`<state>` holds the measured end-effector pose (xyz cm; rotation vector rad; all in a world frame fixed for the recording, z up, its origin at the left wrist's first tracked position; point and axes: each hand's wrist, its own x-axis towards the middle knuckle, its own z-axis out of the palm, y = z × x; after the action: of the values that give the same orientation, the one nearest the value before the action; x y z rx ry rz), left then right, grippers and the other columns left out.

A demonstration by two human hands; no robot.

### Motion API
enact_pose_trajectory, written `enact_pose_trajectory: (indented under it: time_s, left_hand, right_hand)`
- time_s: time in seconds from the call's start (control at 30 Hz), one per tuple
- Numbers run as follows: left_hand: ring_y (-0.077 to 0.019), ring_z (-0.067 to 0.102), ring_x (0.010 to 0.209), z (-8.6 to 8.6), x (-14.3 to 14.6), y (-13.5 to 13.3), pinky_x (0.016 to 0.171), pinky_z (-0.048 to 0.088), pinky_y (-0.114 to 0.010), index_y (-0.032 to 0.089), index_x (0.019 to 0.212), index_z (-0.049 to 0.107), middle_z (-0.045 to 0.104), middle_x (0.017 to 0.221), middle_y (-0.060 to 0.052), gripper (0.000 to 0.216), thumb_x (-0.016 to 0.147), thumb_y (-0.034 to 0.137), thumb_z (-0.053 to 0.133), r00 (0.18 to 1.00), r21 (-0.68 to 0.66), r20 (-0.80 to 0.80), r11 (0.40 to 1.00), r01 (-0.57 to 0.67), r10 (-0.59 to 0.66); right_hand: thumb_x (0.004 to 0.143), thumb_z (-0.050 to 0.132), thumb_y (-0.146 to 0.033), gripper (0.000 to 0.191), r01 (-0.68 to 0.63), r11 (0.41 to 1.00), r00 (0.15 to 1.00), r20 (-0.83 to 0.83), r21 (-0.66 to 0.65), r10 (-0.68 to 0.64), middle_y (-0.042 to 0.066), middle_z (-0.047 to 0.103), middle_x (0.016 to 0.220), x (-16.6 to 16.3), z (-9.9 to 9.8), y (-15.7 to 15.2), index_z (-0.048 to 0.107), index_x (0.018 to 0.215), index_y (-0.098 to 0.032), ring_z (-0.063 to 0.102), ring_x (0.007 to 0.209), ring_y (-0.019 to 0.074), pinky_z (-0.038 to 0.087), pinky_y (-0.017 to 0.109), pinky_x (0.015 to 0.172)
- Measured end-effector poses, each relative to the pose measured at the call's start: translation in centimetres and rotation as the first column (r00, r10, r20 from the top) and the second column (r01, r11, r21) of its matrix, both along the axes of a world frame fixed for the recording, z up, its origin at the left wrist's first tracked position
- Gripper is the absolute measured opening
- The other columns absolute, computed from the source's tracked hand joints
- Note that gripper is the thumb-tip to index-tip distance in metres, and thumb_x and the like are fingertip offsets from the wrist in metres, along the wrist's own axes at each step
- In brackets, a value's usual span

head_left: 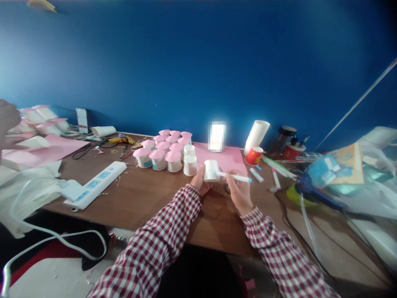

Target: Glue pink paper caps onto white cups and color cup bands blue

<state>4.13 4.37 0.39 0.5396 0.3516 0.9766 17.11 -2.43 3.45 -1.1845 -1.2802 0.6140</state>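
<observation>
My left hand (199,181) grips a white paper cup (211,169), held upside down over the table's middle. In my right hand (239,191) is a white marker (235,177) with a light blue end; its other end meets the side of the cup. Just left of the held cup stand two plain upturned white cups, the nearer white cup (190,165) close to my left hand. Beside those are several upturned cups with pink paper tops (158,154). Behind my hands lies a pink sheet (231,156).
A power strip (96,185) lies left of my arms. A red paper cup (254,156) and a leaning stack of white cups (257,134) stand back right. Bags and a glue gun (319,193) crowd the right side. Another person's hand (8,120) shows far left.
</observation>
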Motion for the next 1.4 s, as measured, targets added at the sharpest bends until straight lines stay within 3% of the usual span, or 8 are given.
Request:
enact_pose_trajectory:
  time_s: [0.43,0.73,1.4]
  left_hand:
    - [-0.0209,0.063,0.078,0.45,0.21,-0.39,0.069,0.051,-0.033,0.006,0.107,0.056,0.066,0.089,-0.014,0.045,0.088,0.044,0.039,0.998,-0.014,-0.035,0.999,-0.05,0.049]
    - [-0.0227,0.064,0.085,0.61,0.3,-0.33,0.08,0.049,-0.038,0.007,0.107,0.056,0.066,0.094,-0.015,0.042,0.089,0.041,0.039,0.994,-0.025,-0.081,0.997,-0.077,0.075]
    - [-0.0194,0.064,0.078,0.37,0.4,-0.15,0.07,0.051,-0.03,0.009,0.102,0.058,0.067,0.088,-0.012,0.04,0.088,0.043,0.04,0.991,-0.03,-0.101,0.996,-0.086,0.083]
  right_hand:
    - [0.08,0.055,-0.038,0.023,0.011,1.0,1.0,0.024,0.021,-0.012,0.002,0.062,0.071,-0.17,0.17,-0.24,0.058,0.084,-0.016,0.052,0.056,0.0108,0.04,0.021,0.047]
    - [0.079,0.056,-0.039,0.022,0.001,1.0,0.999,0.032,0.011,-0.001,0.001,0.061,0.067,-0.19,0.12,-0.31,0.058,0.083,-0.017,0.049,0.051,0.0107,0.038,0.021,0.046]
    - [0.08,0.054,-0.035,0.019,0.004,1.0,0.996,0.094,0.012,-0.005,-0.003,0.052,0.056,-0.05,0.3,-0.38,0.057,0.074,-0.017,0.042,0.047,0.0089,0.033,0.02,0.044]
